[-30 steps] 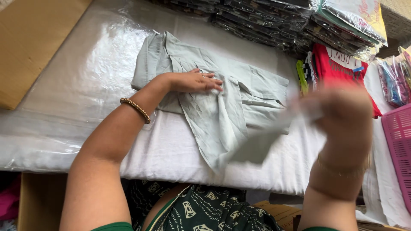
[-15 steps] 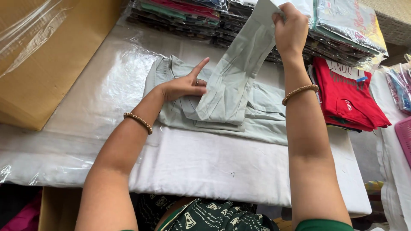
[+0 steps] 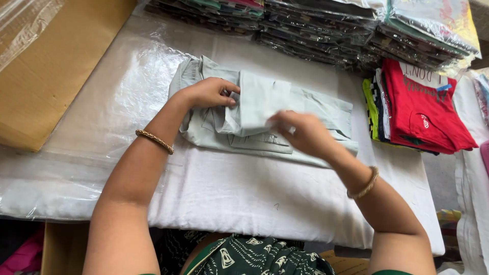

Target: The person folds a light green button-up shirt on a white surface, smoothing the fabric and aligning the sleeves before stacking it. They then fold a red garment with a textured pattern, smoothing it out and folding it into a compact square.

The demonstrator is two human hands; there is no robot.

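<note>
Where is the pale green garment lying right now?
In the head view, the pale green garment lies folded mid-table on the white cloth, under the left hand and right hand, left of the red shirt.

Left hand pressing folded pale green garment on white table. Right hand blurred over its front edge. Red shirt just right.

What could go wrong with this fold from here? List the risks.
1. The left hand pins only one end of the pale green shirt; the folded-over panel might slide or open as the right hand smooths it.
2. The right hand is motion-blurred, so a quick sweep may crease the layers rather than flatten them.
3. The shirt lies partly on a clear plastic sheet, which looks slick, so the whole bundle could shift.
</note>
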